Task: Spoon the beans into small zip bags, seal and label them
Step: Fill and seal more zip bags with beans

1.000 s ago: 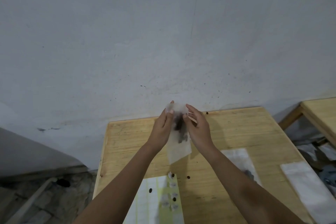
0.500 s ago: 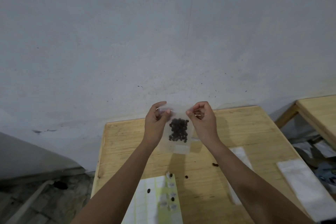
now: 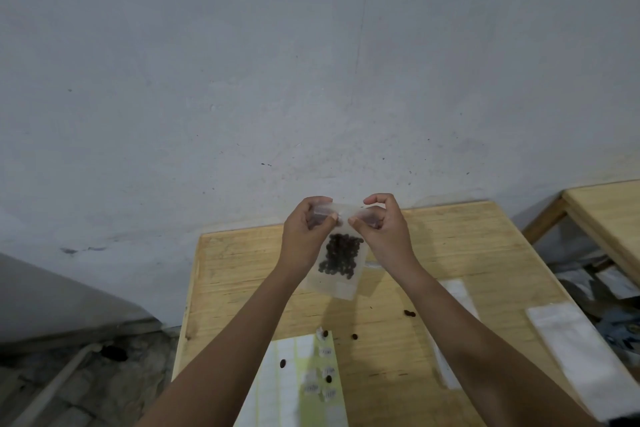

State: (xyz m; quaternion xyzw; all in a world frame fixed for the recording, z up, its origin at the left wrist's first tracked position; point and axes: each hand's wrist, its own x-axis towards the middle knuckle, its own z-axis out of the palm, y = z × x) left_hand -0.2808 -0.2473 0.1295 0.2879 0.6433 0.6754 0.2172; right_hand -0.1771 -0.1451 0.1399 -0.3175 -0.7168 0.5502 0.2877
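Observation:
A small clear zip bag [image 3: 337,279] hangs upright above the wooden table [image 3: 450,253], with a clump of dark beans [image 3: 341,257] in its lower half. My left hand [image 3: 306,236] pinches the bag's top left corner. My right hand [image 3: 382,230] pinches the top right part of the strip between thumb and forefinger. A sheet of white labels on yellow-green backing [image 3: 294,381] lies near the front edge, with several peeled labels and a few stray beans on it.
Loose beans [image 3: 409,314] lie scattered on the tabletop. Flat white bags [image 3: 581,354] lie at the right, one partly under my right forearm. A second wooden table [image 3: 613,215] stands further right. A grey wall rises behind; the floor drops off at the left.
The bag went from slanted between my palms to hanging upright by its top. Both hands shifted to pinch the top strip, and the beans settled low. The camera tilted slightly.

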